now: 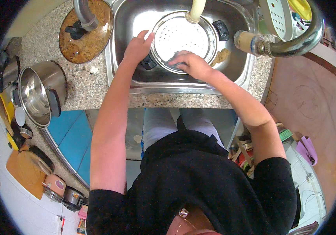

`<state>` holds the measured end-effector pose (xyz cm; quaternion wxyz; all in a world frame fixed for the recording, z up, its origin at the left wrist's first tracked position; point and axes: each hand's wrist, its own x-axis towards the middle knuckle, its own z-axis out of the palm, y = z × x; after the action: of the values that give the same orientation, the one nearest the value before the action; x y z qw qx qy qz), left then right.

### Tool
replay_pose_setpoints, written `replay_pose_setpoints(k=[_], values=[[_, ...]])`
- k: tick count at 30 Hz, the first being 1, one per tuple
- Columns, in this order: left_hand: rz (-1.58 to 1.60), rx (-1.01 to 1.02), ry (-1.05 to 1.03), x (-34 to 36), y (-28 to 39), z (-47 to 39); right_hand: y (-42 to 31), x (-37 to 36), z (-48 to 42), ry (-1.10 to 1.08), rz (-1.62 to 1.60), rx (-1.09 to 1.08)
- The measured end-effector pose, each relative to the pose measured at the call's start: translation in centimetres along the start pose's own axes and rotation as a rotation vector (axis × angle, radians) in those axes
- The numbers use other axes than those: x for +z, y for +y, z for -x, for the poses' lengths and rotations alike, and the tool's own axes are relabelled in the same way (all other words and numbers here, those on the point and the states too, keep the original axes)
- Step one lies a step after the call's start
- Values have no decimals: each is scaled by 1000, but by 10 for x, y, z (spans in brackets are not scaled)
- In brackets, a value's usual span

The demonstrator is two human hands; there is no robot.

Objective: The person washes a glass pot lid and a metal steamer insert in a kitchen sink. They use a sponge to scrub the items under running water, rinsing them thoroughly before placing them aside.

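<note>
A round stainless steel steamer pan (197, 44) with a perforated base and black side handles lies in the sink basin (138, 17). At the pan's left rim is my left hand (139, 47), thumb and fingers on or beside the rim; its exact hold is unclear. My right hand (192, 63) presses a greyish scrubbing pad (172, 58) against the pan's near inner side, fingers bent over it. A brown, crumpled scrubber or sponge (221, 56) rests in the basin, right of the pan. The pale faucet spout (196, 11) hangs over the pan's far rim.
Left of the sink lies a brown glass lid (85, 44) below a curved metal pipe (83, 14). A steel pot (43, 91) stands at the counter's left. A metal pipe with a fitting (291, 49) reaches over the basin's right side, near a perforated white rack (276, 20).
</note>
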<state>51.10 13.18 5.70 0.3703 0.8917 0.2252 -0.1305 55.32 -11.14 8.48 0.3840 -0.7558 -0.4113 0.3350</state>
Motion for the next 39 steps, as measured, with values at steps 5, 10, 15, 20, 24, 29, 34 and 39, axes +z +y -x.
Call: replay_pose_setpoints(k=[5,10,15,20,24,29,34,39], values=[[404,-397,-211,-14,26,51,0,12,9,19,-25,-25],[504,-338,-130,4,-2,44,-22,51,-37,335,-100,55],[670,-365,-116,9,0,48,-12,49,-63,392,-90,39],[793,-369,-61,15,-4,50,-11,34,-25,152,-18,22],[522,-237,1,24,-3,50,-12,50,-58,447,-84,-17],[343,-150,15,10,27,57,-6,52,-119,951,-139,40],[268,-103,113,28,-1,50,-9,47,-52,404,-36,75],[287,-121,138,26,9,53,-11,38,-68,391,-54,158]])
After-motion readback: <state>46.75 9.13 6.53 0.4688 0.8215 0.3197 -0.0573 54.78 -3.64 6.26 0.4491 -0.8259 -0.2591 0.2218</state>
